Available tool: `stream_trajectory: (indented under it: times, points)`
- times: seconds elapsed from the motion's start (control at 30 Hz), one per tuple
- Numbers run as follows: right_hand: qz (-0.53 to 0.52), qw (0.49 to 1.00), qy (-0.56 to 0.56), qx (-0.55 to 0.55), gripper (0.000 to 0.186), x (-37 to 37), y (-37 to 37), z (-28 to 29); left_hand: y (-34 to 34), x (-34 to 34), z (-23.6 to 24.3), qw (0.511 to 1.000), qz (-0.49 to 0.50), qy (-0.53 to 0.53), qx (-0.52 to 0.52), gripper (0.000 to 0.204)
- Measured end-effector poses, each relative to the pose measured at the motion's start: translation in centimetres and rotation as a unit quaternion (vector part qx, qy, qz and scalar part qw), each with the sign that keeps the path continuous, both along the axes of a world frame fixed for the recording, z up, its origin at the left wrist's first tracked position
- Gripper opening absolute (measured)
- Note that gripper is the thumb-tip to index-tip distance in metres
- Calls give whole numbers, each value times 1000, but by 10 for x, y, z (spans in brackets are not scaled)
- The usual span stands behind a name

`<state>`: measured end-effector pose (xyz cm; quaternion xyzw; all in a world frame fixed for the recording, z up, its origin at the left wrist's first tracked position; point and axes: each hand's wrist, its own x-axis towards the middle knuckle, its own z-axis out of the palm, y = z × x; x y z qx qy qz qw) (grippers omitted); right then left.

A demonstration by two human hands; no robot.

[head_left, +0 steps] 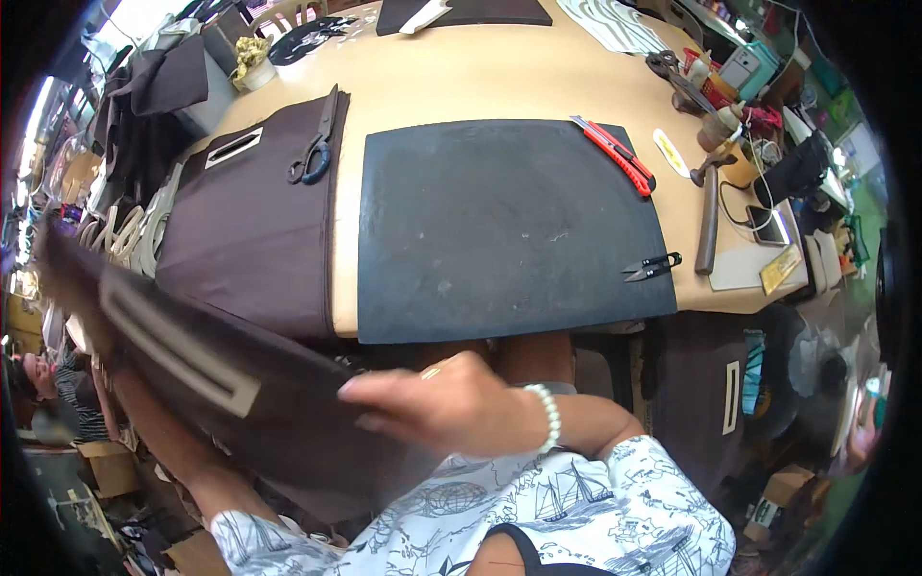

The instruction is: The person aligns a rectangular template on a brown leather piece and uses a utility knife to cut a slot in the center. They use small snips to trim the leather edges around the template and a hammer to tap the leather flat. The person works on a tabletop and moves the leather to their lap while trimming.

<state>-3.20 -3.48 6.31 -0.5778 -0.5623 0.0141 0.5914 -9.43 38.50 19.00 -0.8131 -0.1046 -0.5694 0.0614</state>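
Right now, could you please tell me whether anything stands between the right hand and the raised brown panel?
Nothing visible does: the right hand overlaps the raised brown panel, with nothing else showing between them. The snips and red cutter lie away from both, at the right of the mat.

Dark brown sheet held up slantwise at the near left

The dark brown sheet [307,432] is in the air by the near left corner of the table [499,72], tilted, its long upper edge sloping from the far left down toward the near right. It looks smooth and flexible, and its lower part hangs down on the near side, beyond the table's edge. A pale beige frame [244,396], long, narrow and rectangular, sits on its visible face around a dark slot, running along the same slope. The sheet's left end is blurred, so its corner cannot be made out.
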Motion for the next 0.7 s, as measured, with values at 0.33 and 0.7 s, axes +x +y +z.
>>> stream_trajectory:
  times: [0.33, 0.7]
  points:
    - [-453, 858, 13, -240, 24, 79, -105, -47, -98, 294, -169, 941, -205, 242, 120, 45]
    - [-579, 794, -34, -182, 29, 94, -118, -72, -223, 258, -149, 921, -256, 290, 49, 73]
